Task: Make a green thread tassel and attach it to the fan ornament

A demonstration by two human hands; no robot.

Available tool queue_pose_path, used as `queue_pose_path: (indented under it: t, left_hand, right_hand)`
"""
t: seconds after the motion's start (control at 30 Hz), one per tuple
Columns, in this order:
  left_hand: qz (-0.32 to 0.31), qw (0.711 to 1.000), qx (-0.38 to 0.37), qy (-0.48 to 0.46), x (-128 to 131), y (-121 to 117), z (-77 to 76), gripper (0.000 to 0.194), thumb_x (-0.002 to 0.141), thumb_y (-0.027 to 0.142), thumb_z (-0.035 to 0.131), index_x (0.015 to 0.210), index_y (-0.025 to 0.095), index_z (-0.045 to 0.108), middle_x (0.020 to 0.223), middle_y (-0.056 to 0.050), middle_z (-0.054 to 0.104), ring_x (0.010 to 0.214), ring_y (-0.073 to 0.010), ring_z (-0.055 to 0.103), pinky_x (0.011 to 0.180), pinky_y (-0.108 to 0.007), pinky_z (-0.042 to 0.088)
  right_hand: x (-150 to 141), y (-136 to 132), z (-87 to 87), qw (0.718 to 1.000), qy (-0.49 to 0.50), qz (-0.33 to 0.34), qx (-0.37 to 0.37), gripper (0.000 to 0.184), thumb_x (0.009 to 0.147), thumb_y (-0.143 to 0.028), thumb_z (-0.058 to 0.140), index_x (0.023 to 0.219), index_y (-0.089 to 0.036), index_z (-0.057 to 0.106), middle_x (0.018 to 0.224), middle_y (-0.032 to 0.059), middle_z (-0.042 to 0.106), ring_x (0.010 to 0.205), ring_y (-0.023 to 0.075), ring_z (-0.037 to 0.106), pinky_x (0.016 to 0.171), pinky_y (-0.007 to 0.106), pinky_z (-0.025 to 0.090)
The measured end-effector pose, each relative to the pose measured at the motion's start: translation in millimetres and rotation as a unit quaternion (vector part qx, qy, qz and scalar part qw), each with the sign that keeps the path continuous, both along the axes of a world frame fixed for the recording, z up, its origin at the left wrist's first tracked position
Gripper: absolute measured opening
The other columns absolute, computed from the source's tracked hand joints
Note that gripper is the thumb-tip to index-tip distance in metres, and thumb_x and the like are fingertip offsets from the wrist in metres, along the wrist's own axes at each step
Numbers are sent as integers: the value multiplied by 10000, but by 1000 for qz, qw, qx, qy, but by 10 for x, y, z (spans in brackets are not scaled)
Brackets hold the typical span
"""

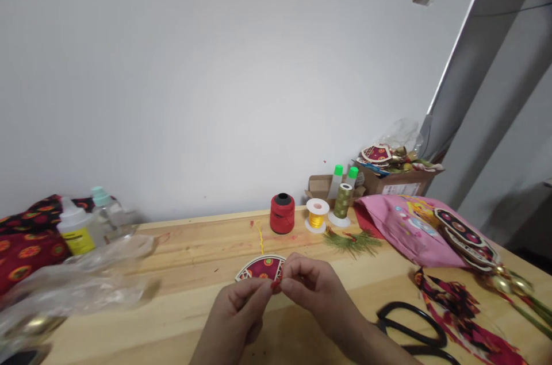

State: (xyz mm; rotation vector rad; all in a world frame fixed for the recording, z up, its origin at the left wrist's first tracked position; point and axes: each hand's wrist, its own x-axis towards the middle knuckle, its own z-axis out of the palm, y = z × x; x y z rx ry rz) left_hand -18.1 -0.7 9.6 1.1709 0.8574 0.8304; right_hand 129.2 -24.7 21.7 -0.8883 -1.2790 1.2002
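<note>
My left hand point(241, 314) and my right hand point(318, 291) meet low in the middle of the view, their fingertips pinched together. Between them shows a small red piece point(276, 284), too little of it visible to tell its kind. Just behind the fingers lies a fan-shaped ornament point(261, 267) with a pale lattice rim and dark red patterned cloth; my hands cover its lower part. A yellow cord point(260, 238) runs from its top toward the wall.
Behind stand a red thread cone point(282, 214), a yellow thread spool point(317, 216) and an olive spool point(342, 202). Black-handled scissors point(411, 325) lie near my right forearm, beside cloth scraps point(461, 313). Right: a pink bag point(401, 221). Left: a glue bottle point(80, 230) and plastic bags point(99, 273).
</note>
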Motion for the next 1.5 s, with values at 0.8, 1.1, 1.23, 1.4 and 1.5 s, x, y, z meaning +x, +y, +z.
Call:
queue_pose_path:
  t: [0.8,1.1,1.23,1.4,1.5]
  left_hand:
    - [4,996,51,76,23,-15,64,321,647,449,590,577,138,633,398,96,208,372,-43,155,367,-203,97]
    - [44,999,-4,9,60,-60,83,316,604,446,638,620,130,645,386,108,209,360,-26,133,362,-194,80]
    - [28,1000,-8,9,73,-59,74,360,582,480,642,640,125,659,374,110,216,348,-23,138,351,-189,84]
    - [6,998,-49,-24,78,-42,51,333,560,476,664,551,146,620,378,112,214,335,-15,127,333,-185,70]
    - [12,998,-61,-33,85,-25,-5,328,560,471,667,587,146,629,376,114,218,336,-16,118,333,-185,61]
  right_hand:
    - [117,-97,149,930,-266,-47,250,39,755,-179,541,716,-174,544,774,22,525,764,138,491,700,270,397]
    - [101,-39,80,874,-328,-143,329,163,723,-159,601,853,-253,634,794,12,562,743,143,497,663,289,393]
    - [69,-43,48,863,-326,-161,352,119,745,-182,590,787,-269,659,738,3,576,692,131,496,626,276,389]
    - [46,-69,62,924,-234,-135,271,136,751,-168,578,803,-251,672,728,16,580,731,144,529,648,271,426]
    - [10,-76,32,935,-211,-137,251,141,740,-168,591,797,-261,680,747,18,564,730,143,524,641,271,431]
